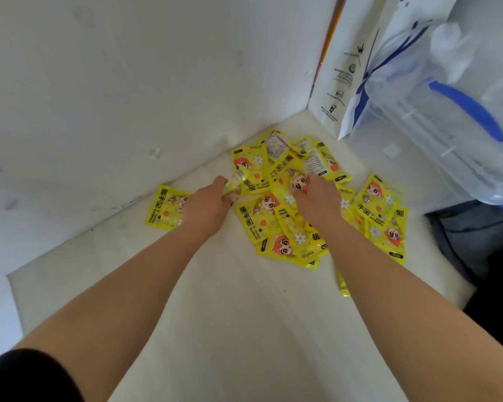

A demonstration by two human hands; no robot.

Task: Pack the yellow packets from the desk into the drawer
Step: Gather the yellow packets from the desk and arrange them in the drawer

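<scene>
Pale desk [230,314], yellow packets [273,216], fingers [219,181] partly hidden

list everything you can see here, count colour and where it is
yellow packets: over a dozen, overlapping so no exact count, yellow, piled on the desk by the wall
lone packet: one, yellow, left of the pile
desk: one, off-white, under the pile
wall: white, behind the desk
paper bag: one, white with blue print, back right
plastic container: one, clear with blue handle, far right
dark cloth: dark grey, right edge
left hand: grips a packet at the pile's left edge
right hand: fingers on the pile, grip unclear
</scene>
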